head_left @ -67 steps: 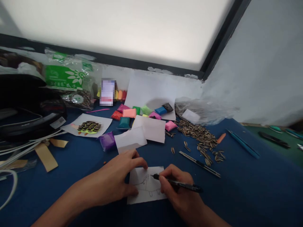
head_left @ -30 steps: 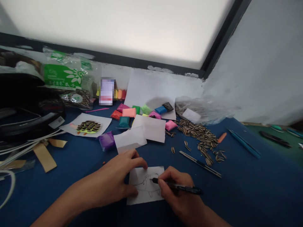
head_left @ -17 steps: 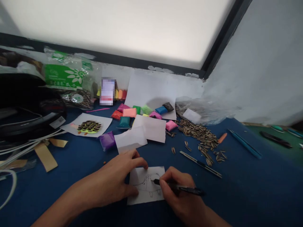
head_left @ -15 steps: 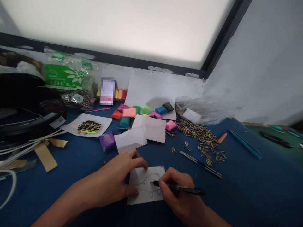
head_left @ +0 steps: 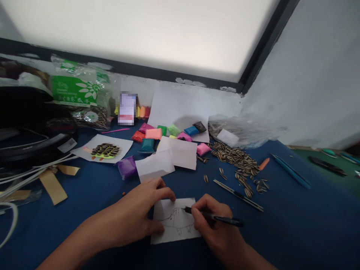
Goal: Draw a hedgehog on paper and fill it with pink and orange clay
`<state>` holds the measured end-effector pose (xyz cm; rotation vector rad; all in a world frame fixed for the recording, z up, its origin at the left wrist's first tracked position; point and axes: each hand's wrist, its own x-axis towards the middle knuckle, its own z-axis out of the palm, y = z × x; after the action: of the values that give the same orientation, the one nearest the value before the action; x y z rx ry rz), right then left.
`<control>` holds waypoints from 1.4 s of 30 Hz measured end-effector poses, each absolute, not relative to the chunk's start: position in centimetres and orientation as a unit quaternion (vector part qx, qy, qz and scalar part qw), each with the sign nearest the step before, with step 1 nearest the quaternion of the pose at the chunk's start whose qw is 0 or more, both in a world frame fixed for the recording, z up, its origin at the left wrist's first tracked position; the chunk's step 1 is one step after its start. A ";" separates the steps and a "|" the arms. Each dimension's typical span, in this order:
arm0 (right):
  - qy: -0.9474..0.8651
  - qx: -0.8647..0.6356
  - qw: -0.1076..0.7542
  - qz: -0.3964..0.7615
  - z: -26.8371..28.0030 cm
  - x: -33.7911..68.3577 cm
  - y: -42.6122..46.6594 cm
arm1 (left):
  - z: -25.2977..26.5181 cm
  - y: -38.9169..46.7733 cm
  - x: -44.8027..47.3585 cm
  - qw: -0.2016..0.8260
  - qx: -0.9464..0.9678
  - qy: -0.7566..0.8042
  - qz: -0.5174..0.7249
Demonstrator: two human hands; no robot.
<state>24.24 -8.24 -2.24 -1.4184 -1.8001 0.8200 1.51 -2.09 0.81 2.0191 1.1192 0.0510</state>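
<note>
A small white sheet of paper [head_left: 168, 238] lies on the dark blue table, bearing a line drawing of an animal with short legs. My left hand [head_left: 144, 206] rests at its left side, fingers apart, with fingertips and thumb pressing on the paper. My right hand [head_left: 216, 225] grips a black pen [head_left: 225, 219], its tip at the upper right of the drawing. Just beyond the paper are two blank white sheets, one [head_left: 156, 165] overlapping the other [head_left: 182, 152]. A utility knife [head_left: 239, 195] lies to the right, past my right hand.
Sunflower seeds [head_left: 233, 155] are heaped beside a clear plastic bag [head_left: 247, 131]. Coloured clay packets [head_left: 153, 134] cluster at the back. A turtle picture covered in seeds [head_left: 105, 150] lies left, near white cables [head_left: 25, 176]. A blue pen-like tool [head_left: 291, 170] is at right.
My right hand has moved the pen tip slightly up and to the right across the drawing. My left hand stays in place on the paper.
</note>
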 end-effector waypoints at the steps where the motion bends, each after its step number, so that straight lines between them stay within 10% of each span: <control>1: -0.692 -0.548 0.344 0.320 -2.2 24.2 -8.2 | 0.8 -2.1 1.5 0.404 0.799 0.445 0.016; 42: -0.704 -0.539 0.342 0.312 -1.9 24.3 -8.4 | 0.8 -2.1 1.6 0.402 0.802 0.441 0.026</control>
<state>24.25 -8.43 -1.89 -1.4016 -1.8309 0.8114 1.58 -2.09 0.82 2.0265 1.1157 0.0650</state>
